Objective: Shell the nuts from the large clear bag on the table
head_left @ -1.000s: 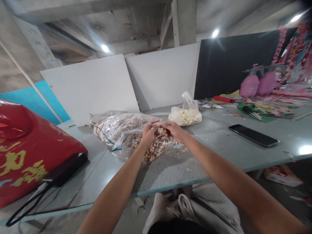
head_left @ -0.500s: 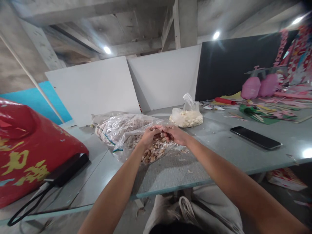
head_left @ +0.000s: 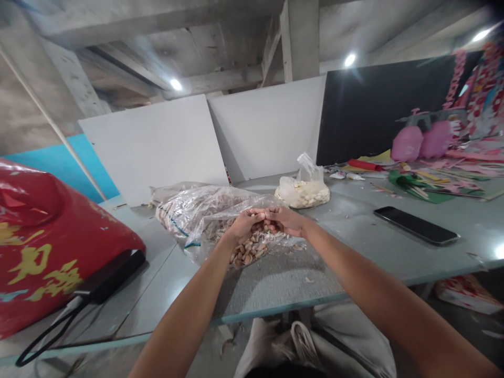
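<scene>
My left hand (head_left: 248,224) and my right hand (head_left: 284,220) meet fingertip to fingertip above a pile of tan nuts in their shells (head_left: 249,249). Both are closed, thumbs and fingers pinched together. Whatever small piece is between them is hidden by the fingers. The nuts spill from the mouth of a large clear plastic bag (head_left: 208,206) lying on its side behind my left hand. Bits of shell (head_left: 298,247) are scattered to the right of the pile. Beyond my right hand stands a smaller clear bag of pale kernels (head_left: 303,194), its top bunched upward.
A black phone (head_left: 416,224) lies on the grey table (head_left: 354,247) at right. Coloured paper scraps (head_left: 433,184) and pink bottles (head_left: 407,143) are farther back. At left, a big red bag (head_left: 59,236) has a black power bank (head_left: 116,275) with a cable against it. White boards (head_left: 157,147) stand behind.
The whole view has shifted slightly, with things sitting a little lower and to the right. My hands stay pinched together over the pile, with only slight finger movement.
</scene>
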`<state>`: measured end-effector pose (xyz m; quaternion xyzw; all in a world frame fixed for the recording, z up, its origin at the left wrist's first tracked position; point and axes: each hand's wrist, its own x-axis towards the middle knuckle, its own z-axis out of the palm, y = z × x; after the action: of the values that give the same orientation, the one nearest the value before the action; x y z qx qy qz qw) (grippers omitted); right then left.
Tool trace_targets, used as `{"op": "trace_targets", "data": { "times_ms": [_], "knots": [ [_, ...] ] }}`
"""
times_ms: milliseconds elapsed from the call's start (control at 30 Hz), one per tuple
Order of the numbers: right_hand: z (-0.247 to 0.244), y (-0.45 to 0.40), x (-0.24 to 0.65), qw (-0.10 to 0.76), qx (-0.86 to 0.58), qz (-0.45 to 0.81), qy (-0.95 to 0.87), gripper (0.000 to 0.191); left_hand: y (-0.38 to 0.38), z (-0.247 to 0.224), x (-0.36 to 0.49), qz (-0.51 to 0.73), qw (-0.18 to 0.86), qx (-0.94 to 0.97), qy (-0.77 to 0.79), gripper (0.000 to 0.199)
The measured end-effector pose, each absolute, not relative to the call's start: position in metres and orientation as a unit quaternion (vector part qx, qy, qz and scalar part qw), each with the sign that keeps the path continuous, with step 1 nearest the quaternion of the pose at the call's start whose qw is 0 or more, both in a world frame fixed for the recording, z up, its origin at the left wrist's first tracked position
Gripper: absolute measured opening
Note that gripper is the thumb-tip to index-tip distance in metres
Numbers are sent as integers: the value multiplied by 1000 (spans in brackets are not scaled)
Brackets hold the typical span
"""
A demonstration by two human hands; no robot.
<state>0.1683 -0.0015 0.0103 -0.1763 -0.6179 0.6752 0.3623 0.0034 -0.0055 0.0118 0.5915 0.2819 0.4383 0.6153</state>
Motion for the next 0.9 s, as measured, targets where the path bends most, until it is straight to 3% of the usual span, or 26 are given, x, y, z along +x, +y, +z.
{"op": "trace_targets", "data": {
  "times_ms": [233,333,533,667,900],
  "knots": [
    [13,7,169,511,-241,570,-597,11,-2,15,4,504,632,540,234,28],
    [11,13,168,563,-289,494,-596,19,3,11,6,517,594,560,258,35],
    [7,20,167,555,-334,412,-641,24,9,4,10,519,481,637,307,50],
    [8,19,167,555,-331,392,-655,31,12,4,9,518,429,660,333,44],
    [12,10,167,525,-264,491,-643,33,15,-1,4,529,301,709,356,26]
  ]
}}
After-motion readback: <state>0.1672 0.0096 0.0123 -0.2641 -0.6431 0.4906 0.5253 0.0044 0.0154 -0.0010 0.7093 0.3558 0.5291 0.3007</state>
